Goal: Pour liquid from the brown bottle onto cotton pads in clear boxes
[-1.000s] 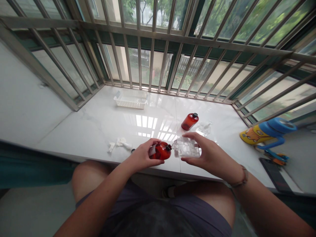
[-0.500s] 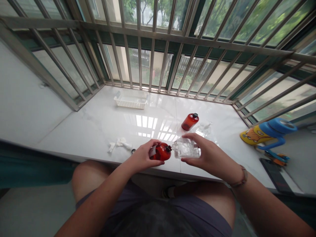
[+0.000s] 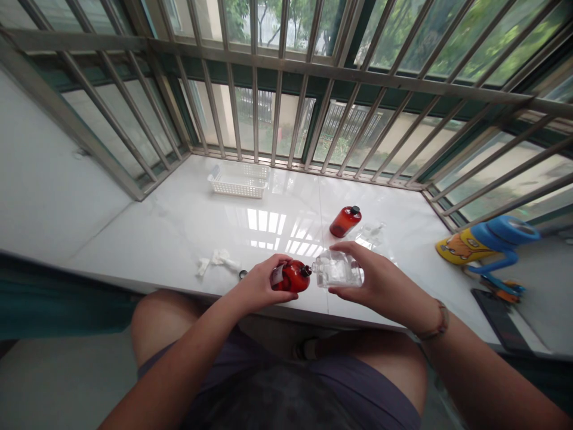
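While the left hand (image 3: 258, 283) wraps its fingers around the red bottle (image 3: 295, 277) above the near edge of the surface (image 3: 170, 239), the right hand (image 3: 378, 279) spans the clear bottle (image 3: 335, 272), both gripped by the body, probably leaving the necks free and facing. The capped bottle (image 3: 345, 223) sits beyond, apparently out of the way.

No text, brand or number can be read. The red bottle (image 3: 299, 276) at the lower middle of the frame bears a pale label (image 3: 277, 275), partly covered by the left hand's fingers (image 3: 283, 295); any lettering on it is too small and blurred to make out. Toward the right edge of the frame, the yellow and blue flask (image 3: 486, 234) carries an orange cartoon print (image 3: 459, 246), with a little mark near it, likewise too small to tell.
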`<state>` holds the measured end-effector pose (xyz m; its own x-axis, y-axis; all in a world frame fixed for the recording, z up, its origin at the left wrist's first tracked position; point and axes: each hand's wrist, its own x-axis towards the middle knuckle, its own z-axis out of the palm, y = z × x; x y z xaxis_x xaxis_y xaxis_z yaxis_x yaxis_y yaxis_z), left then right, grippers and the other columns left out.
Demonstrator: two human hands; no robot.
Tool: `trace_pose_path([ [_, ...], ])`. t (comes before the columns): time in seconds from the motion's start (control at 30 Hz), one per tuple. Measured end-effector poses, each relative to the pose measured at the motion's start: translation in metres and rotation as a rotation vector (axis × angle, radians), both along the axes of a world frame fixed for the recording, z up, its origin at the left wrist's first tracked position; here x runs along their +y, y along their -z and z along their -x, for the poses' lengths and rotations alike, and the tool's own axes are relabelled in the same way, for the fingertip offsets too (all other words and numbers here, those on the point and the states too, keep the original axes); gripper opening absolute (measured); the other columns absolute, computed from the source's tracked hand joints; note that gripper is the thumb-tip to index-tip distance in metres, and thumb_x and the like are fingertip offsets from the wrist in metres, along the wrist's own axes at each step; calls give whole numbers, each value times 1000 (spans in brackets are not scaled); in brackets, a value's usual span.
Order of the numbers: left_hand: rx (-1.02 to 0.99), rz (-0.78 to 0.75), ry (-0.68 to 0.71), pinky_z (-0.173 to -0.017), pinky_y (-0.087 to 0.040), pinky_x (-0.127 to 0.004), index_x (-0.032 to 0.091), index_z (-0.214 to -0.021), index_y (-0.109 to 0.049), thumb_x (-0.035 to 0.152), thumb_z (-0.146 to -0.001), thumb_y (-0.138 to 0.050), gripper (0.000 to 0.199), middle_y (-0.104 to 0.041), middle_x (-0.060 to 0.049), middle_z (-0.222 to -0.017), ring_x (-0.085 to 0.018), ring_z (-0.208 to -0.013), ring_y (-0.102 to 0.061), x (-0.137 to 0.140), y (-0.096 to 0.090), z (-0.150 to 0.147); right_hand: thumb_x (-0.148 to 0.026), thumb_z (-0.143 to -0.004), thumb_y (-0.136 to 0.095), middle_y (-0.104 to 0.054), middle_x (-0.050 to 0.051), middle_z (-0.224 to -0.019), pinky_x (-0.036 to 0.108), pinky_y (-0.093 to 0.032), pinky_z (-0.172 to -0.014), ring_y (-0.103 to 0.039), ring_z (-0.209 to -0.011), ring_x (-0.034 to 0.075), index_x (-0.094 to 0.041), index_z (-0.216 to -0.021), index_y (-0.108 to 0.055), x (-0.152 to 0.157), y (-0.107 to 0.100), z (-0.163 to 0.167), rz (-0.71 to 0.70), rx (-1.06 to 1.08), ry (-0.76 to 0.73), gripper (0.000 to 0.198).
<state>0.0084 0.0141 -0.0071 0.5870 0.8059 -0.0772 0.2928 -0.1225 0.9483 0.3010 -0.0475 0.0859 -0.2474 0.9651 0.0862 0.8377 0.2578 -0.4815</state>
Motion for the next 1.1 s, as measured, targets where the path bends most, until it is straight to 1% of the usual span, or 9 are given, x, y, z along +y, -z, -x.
trace_pose_path([
  [0.27,-10,4,13,-103,-58,-41,27,-137,-62,38,-70,-97,76,-75,-6,-126,-28,-110,-74,1,4,-1,-43,-85,-85,-71,9,-141,50,-61,-105,-75,-119,34,-31,-143,-55,1,0,0,14,-8,-11,67],
  [0.5,17,-12,13,-105,-56,-42,27,-137,-62,39,-69,-97,76,-75,-7,-127,-29,-112,-74,0,2,0,-42,-86,-86,-69,9,-144,50,-60,-107,-73,-122,33,-31,-144,-54,1,0,0,33,-13,-11,67],
  [0.8,46,-25,-1,-98,-56,-36,29,-137,-62,38,-68,-98,78,-76,-4,-128,-27,-112,-73,-2,5,0,-43,-86,-86,-68,8,-145,49,-60,-108,-72,-125,33,-31,-145,-54,2,6,-3,3,-10,-44,68],
  [1.1,52,-47,10,-107,-54,-39,29,-139,-62,39,-68,-99,81,-75,-5,-134,-29,-120,-72,-2,8,-3,-41,-84,-87,-70,9,-142,49,-61,-107,-73,-122,33,-30,-143,-56,1,5,-3,5,-24,-41,68],
])
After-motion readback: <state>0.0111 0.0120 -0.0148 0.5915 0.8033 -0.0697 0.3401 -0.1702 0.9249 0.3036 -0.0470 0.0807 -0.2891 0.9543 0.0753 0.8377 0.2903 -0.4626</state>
